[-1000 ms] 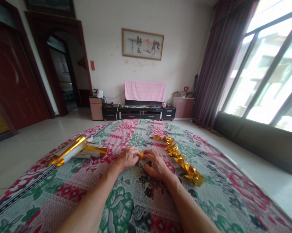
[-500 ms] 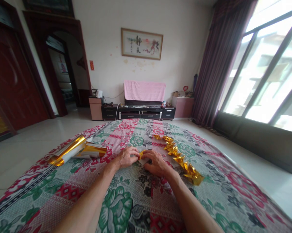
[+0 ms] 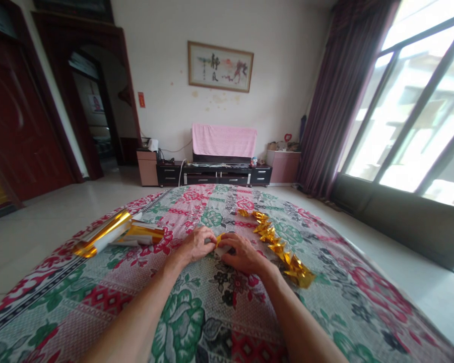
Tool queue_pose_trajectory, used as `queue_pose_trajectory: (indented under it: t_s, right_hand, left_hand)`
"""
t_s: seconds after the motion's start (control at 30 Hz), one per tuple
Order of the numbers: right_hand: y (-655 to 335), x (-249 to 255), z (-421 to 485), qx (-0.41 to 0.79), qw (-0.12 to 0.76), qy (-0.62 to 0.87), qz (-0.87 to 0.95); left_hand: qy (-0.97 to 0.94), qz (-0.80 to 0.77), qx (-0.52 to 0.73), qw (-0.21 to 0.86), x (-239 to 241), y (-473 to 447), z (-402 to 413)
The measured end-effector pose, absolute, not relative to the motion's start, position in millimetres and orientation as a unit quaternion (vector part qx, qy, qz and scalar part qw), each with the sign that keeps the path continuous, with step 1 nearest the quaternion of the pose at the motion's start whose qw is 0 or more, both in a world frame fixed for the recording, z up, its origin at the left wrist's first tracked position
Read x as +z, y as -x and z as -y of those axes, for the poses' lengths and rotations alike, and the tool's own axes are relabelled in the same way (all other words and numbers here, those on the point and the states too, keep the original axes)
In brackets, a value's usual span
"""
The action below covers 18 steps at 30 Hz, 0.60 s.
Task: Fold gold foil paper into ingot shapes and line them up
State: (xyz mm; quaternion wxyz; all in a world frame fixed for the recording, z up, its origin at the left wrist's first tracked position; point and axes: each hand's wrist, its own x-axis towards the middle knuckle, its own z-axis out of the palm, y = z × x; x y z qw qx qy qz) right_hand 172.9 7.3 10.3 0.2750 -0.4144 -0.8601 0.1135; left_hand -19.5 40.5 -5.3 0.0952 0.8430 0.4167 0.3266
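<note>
My left hand (image 3: pixel 196 244) and my right hand (image 3: pixel 241 253) meet at the middle of a flower-patterned cloth (image 3: pixel 196 322). Both pinch and press a small piece of gold foil paper (image 3: pixel 219 241) flat against the cloth, and only its gold edge and a pale patch show between the fingers. Just right of my right hand runs a row of several folded gold foil pieces (image 3: pixel 277 247), stretching from the far middle toward the near right.
A stack of gold foil sheets (image 3: pixel 115 233) lies on the cloth at the left. Beyond the cloth are a tiled floor, a dark low cabinet with a pink cloth (image 3: pixel 224 141) over it, dark wooden doors at the left and a big window with a curtain at the right.
Both hands stay on the small foil piece with only slight finger shifts. The view has drifted a little, nothing else has moved.
</note>
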Motion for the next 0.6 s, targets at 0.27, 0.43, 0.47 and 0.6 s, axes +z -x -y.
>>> queue_pose_trajectory:
  t_s: [0.27,0.43,0.47,0.6]
  right_hand:
    - [-171.9,9.7,-10.6,0.115,0.279,0.414,0.859]
    - [-171.7,6.4,-9.1,0.094,0.304,0.399,0.86]
    - [-171.4,6.0,-8.6,0.09,0.31,0.398,0.859]
    - [-169.3,4.6,-7.3,0.08,0.323,0.402,0.853]
  left_hand:
    - [-0.841,-0.428,0.318,0.09,-6.7,19.2,-44.5]
    - [-0.842,-0.428,0.315,0.088,-7.1,19.2,-44.3]
    - [-0.842,-0.43,0.314,0.088,-6.8,18.9,-43.8]
    - [-0.84,-0.435,0.31,0.088,-4.0,18.1,-41.3]
